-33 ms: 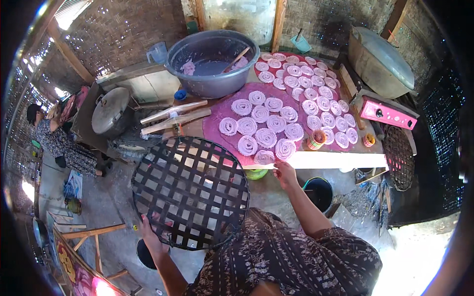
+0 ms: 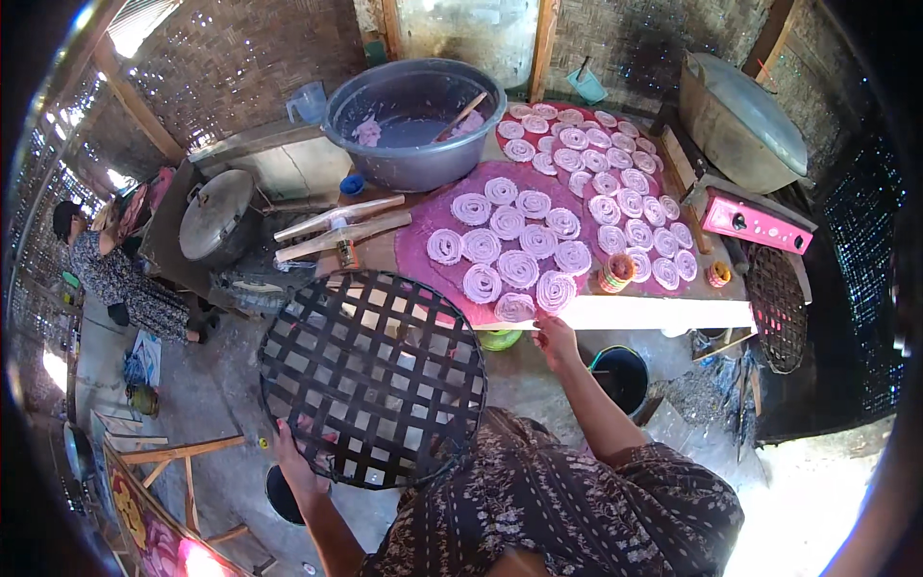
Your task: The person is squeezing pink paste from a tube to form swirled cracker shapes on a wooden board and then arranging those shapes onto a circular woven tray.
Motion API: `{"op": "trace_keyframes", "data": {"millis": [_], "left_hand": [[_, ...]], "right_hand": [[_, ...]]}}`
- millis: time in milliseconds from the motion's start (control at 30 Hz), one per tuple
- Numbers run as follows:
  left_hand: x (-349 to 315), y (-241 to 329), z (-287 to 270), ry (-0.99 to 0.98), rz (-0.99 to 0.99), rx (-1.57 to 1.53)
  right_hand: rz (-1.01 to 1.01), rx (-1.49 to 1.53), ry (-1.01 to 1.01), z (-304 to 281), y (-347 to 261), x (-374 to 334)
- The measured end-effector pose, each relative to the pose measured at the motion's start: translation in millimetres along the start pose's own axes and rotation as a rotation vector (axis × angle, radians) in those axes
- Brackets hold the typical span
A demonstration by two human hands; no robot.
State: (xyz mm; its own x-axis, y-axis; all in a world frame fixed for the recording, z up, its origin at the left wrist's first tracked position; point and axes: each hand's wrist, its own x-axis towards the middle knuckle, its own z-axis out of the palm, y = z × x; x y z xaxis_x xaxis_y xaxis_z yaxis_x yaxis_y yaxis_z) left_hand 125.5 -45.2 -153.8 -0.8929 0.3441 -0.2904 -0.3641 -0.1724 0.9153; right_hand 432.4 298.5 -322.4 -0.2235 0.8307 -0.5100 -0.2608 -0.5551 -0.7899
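My left hand (image 2: 297,459) is closed on the rim of a round, dark tray (image 2: 370,375) of open-woven strips, held tilted in front of me. Gaps in its weave show the floor through it. At the table's front edge, the fingers of my right hand (image 2: 556,343) are pinched together on the edge of a purple sheet (image 2: 420,231). Several pale pink spiral coils of dough (image 2: 518,269) lie flat on that sheet. Just above my right fingertips is the nearest coil (image 2: 556,289). More coils (image 2: 630,201) cover red and purple sheets farther back.
Behind the sheets stands a big grey basin (image 2: 413,163) with pink dough and a wooden stick. A lidded pot (image 2: 219,217) is at left, a large metal pot (image 2: 745,125) at right. A black bucket (image 2: 620,377) stands below the table. Another person (image 2: 120,269) is far left.
The far rim of the woven tray has dipped slightly in my left hand. My right hand stays at the sheet's edge, and the coils have not moved.
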Motion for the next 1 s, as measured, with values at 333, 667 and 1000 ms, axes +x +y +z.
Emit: {"op": "trace_keyframes", "data": {"millis": [333,667,1000], "left_hand": [[-21,-18,-18,-0.011,-0.187,-0.001],[-45,-11,-8,-0.021,-0.208,-0.042],[-43,-8,-7,-0.030,-0.230,-0.050]], "right_hand": [[0.102,-0.039,-0.124,3,-61,-38],[0.228,-0.011,-0.208,32,-97,-42],[0.267,-0.200,-0.355,43,-115,-40]]}}
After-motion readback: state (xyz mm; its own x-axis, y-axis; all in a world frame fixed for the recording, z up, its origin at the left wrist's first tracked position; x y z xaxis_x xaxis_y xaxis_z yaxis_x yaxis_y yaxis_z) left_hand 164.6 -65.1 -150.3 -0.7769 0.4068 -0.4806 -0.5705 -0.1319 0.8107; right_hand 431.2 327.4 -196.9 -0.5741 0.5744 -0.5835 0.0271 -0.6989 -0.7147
